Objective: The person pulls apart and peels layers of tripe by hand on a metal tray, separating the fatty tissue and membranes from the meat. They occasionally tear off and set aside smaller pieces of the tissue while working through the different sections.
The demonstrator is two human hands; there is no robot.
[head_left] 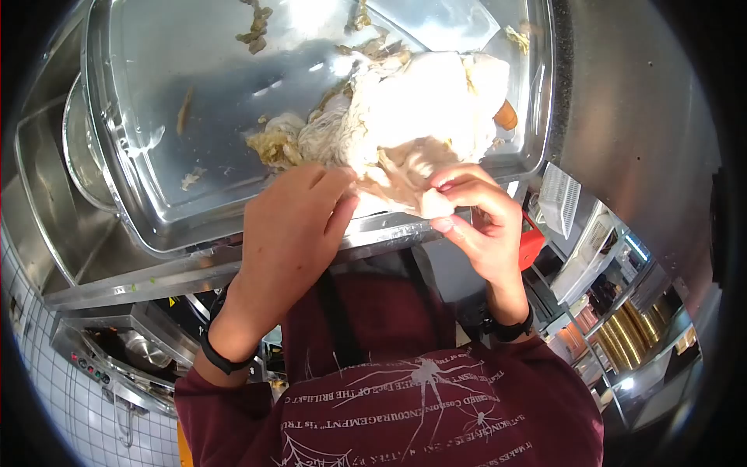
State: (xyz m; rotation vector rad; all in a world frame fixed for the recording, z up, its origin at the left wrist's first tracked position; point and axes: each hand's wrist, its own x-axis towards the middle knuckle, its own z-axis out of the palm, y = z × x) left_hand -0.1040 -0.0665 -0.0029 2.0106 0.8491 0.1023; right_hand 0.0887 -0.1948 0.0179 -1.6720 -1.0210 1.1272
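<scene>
A pale, folded, soft mass [416, 101] that looks like tripe or raw meat lies in a large metal tray [156, 210], partly washed out by bright light. My right hand [486, 218] pinches its near edge between thumb and fingers, at the tray's front rim. Just left of it, my left hand [299, 226] has its fingers bent around the near left edge of the mass; the fingertips are partly hidden by the glare and the folds. Brownish scraps [255, 29] lie in the tray beyond.
An orange-brown piece [506, 116] sits at the tray's right side. A metal counter edge [140, 286] runs below the tray. A red object [531, 243] and a shelf with golden stacked items [634, 335] stand to the right. A metal wall [630, 101] rises at the upper right.
</scene>
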